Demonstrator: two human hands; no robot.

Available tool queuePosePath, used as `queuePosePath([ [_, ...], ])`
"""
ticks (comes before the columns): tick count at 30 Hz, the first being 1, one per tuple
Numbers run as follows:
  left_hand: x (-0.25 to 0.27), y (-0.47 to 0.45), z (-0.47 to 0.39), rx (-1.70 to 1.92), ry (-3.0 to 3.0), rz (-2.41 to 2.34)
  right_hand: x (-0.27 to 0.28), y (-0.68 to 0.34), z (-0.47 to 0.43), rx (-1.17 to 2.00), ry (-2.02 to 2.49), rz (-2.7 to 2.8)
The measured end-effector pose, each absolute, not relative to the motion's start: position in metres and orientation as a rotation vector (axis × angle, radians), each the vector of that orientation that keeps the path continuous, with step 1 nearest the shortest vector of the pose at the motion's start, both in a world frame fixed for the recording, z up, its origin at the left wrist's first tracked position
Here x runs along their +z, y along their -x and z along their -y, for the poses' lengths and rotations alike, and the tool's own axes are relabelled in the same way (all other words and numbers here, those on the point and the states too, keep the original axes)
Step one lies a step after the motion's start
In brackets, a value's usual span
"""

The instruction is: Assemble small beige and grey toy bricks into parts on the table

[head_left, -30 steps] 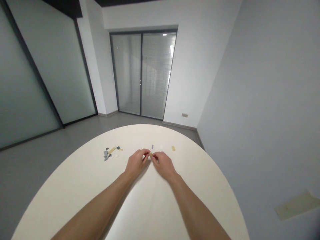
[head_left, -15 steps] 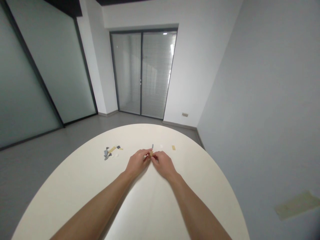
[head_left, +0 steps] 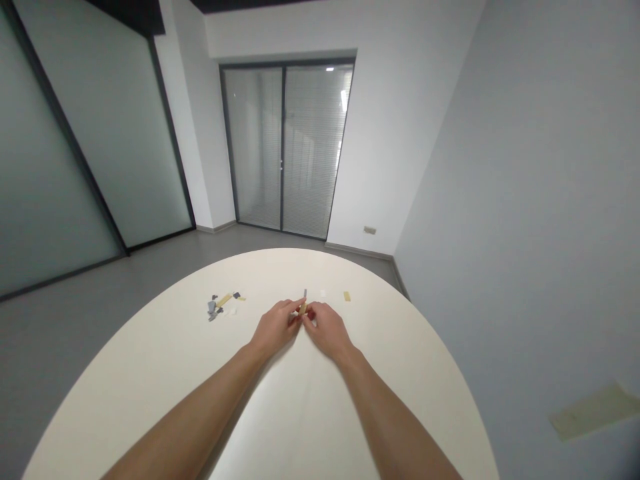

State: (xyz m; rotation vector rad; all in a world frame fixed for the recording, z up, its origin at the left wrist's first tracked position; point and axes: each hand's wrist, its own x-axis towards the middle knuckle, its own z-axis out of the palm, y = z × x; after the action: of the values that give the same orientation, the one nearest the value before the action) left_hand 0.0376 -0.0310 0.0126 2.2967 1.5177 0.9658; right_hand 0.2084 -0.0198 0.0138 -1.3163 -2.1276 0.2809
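Nearest, two bare forearms extend over a round, cream-topped table [head_left: 310, 413]. The left hand [head_left: 274, 325] and right hand [head_left: 327, 328] meet above its middle, fingers bent inward. Grip: both hands are closed at the fingertips on a small tan piece [head_left: 303, 309], located between them; its exact shape is largely hidden by the fingers.

Well to the left of the hands lies a loose cluster: gray pieces [head_left: 212, 307], a tan strip [head_left: 225, 301], a dark piece [head_left: 237, 295] and pale bits, some too small to identify. Just beyond the fingertips lies a narrow gray strip [head_left: 305, 293]; whether the left hand touches it cannot be determined. To its right lie a white piece [head_left: 323, 293] and, farther along, a flat tan rectangle [head_left: 347, 296].

Beyond the table: gray floor [head_left: 165, 273], then a dark-framed glazed partition [head_left: 307, 153] with blinds.
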Motion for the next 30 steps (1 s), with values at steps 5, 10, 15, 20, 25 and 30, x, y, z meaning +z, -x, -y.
queuePosePath([
  [5,0.0115,-0.0378,0.0305,0.951,-2.325,-1.515,0.0132,-0.2084,0.0187,0.257,1.341,2.121],
  [10,0.0104,-0.0376,0.0297,0.943,-2.340,-1.519,0.0130,-0.2080,0.0180,0.221,1.368,2.114],
  [15,0.0078,-0.0367,0.0280,0.927,-2.366,-1.503,0.0132,-0.2079,0.0174,0.220,1.412,2.096],
  [20,0.0081,-0.0371,0.0274,0.904,-2.386,-1.524,0.0117,-0.2088,0.0162,0.238,1.390,2.053],
  [25,0.0086,-0.0378,0.0280,0.890,-2.375,-1.529,0.0114,-0.2093,0.0158,0.260,1.366,2.011],
  [30,0.0106,-0.0383,0.0305,0.928,-2.296,-1.565,0.0121,-0.2091,0.0160,0.219,1.360,2.027],
])
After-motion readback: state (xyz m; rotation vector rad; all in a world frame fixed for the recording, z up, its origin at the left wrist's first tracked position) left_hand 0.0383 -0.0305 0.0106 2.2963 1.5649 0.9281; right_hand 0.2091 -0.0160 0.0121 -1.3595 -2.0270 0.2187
